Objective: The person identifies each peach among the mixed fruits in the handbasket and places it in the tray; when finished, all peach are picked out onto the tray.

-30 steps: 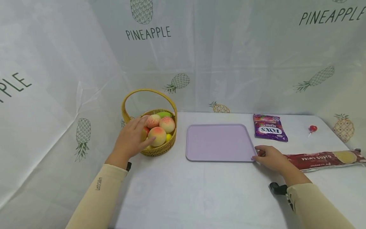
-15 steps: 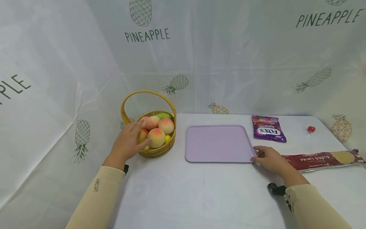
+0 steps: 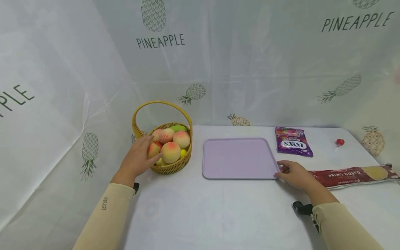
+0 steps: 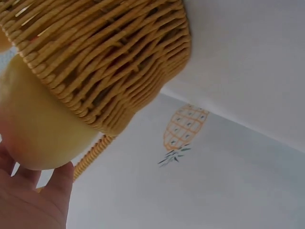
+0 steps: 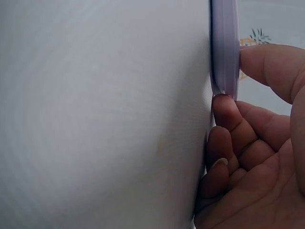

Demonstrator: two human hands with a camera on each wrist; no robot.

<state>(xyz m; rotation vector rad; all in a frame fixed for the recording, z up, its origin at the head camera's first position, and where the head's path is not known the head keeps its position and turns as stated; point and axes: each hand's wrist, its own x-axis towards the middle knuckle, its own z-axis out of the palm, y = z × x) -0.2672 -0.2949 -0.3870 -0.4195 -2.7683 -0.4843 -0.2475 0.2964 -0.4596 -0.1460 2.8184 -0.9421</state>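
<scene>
At the left, a wicker basket [image 3: 170,169] with a tall handle holds several peaches, a yellow fruit and a green one. My left hand [image 3: 135,157] lies over the basket's left side, thumb spread from the fingers. In the left wrist view its fingertips [image 4: 62,174] touch a yellowish, red-blushed fruit [image 4: 40,124], probably a peach, at the rim. A flat lilac tray [image 3: 239,158] lies in the middle. With curled fingers, my right hand [image 3: 295,175] pinches its front right corner; the right wrist view shows the thumb against the tray edge [image 5: 225,47].
Behind the right hand lies a purple Foxs bag [image 3: 293,143]. Farther right is a red lollipop [image 3: 340,142]. A long red spaghetti packet [image 3: 356,176] stretches rightward from beside the right hand. A pineapple-print cloth [image 3: 250,62] hangs behind the table.
My left hand has drawn back slightly left, uncovering more of the leftmost fruit. The right hand stays at the tray corner. The whole view has shifted a little as the head moved.
</scene>
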